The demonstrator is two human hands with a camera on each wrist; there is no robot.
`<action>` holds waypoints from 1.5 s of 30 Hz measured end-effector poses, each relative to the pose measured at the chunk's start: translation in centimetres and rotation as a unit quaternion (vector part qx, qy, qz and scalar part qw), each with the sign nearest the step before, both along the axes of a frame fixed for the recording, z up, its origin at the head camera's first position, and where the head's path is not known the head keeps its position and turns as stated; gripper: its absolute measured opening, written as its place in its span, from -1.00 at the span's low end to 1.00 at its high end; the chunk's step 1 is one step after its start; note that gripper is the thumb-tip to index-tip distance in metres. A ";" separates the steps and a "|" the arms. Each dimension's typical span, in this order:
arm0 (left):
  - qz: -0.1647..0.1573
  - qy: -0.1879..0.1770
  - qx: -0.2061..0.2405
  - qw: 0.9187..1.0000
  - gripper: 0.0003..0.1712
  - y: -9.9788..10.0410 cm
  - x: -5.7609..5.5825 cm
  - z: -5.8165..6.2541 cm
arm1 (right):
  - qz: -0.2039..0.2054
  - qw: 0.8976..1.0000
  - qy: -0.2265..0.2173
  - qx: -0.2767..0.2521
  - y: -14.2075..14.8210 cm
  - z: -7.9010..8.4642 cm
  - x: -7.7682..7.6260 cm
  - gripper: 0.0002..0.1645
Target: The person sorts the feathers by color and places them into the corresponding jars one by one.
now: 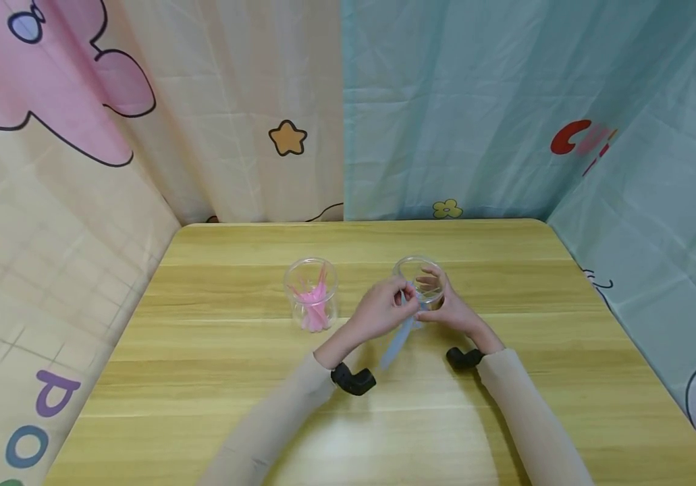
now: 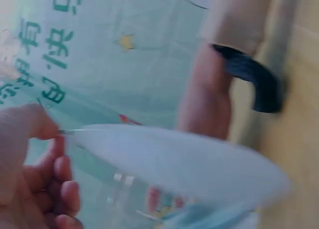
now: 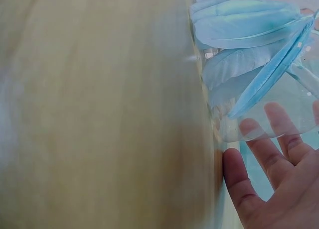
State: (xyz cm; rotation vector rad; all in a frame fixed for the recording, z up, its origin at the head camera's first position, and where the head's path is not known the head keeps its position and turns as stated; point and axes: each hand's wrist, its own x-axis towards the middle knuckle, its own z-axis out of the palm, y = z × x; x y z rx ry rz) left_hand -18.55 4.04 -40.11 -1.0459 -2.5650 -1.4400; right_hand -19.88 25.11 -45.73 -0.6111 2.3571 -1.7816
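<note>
My left hand (image 1: 383,312) pinches a pale blue feather (image 1: 395,347) by its quill between thumb and finger. In the left wrist view this feather (image 2: 179,159) spreads out blurred from the fingertips. Around the side of a clear plastic cup (image 1: 416,259) on the right, my right hand (image 1: 460,314) holds with thumb in front and fingers behind. Several light blue feathers (image 3: 244,32) stand inside that cup, as the right wrist view shows. The held feather hangs in front of the cup, outside it.
A second clear cup (image 1: 311,260) with several pink feathers (image 1: 316,307) stands to the left on the wooden table (image 1: 232,378). Patterned curtains (image 1: 250,101) hang behind and at both sides of the table. A black wrist mount (image 1: 354,380) sits on each wrist.
</note>
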 end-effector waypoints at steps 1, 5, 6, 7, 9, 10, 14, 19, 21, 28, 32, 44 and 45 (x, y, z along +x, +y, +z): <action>0.008 0.007 0.042 0.999 -0.87 0.2 -0.6 0.6 | -0.001 1.000 -0.004 0.001 0.0 0.0 0.0 0.13; 0.055 0.027 0.205 0.977 -0.83 1.4 -2.8 2.3 | -0.012 1.000 -0.010 0.016 0.0 -0.4 -0.2 0.15; 0.069 0.034 0.233 0.969 -0.83 1.7 -3.3 2.6 | -0.017 1.000 -0.009 0.020 0.1 -0.7 -0.4 0.16; 0.083 0.041 0.257 0.962 -0.82 2.0 -3.7 2.8 | -0.022 0.999 -0.009 0.024 0.2 -1.1 -0.6 0.17; 0.107 0.054 0.291 0.949 -0.82 2.5 -4.4 3.0 | -0.033 0.999 -0.012 0.036 0.3 -1.8 -1.0 0.18; 0.117 0.060 0.301 0.944 -0.82 2.6 -4.6 3.0 | -0.038 0.998 -0.016 0.037 0.4 -2.2 -1.1 0.18; 0.147 0.063 0.315 0.936 -0.84 2.8 -4.1 3.4 | -0.046 0.998 -0.021 0.044 0.3 -2.7 -1.3 0.18; 0.157 0.029 0.291 0.943 -0.85 2.5 -2.6 3.2 | -0.038 0.998 -0.007 0.040 0.1 -2.7 -1.3 0.18; 0.156 0.018 0.285 0.946 -0.82 2.3 -2.3 2.9 | -0.032 0.999 0.001 0.034 -0.1 -2.6 -1.4 0.18; 0.156 0.034 0.282 0.946 -0.76 1.4 -2.0 1.7 | -0.006 1.000 0.019 0.017 -0.7 -0.4 -0.5 0.13; 0.142 0.060 0.278 0.948 -0.80 0.7 -2.6 -0.3 | -0.002 1.000 0.008 0.022 -0.9 0.3 -0.5 0.13; 0.000 0.137 0.074 0.988 -0.83 -3.1 1.4 -5.0 | 0.020 0.999 -0.018 0.046 0.2 -1.5 -1.8 0.16; -0.008 0.139 0.055 0.989 -0.83 -3.5 1.8 -5.2 | 0.016 0.999 -0.016 0.049 0.4 -1.8 -1.9 0.17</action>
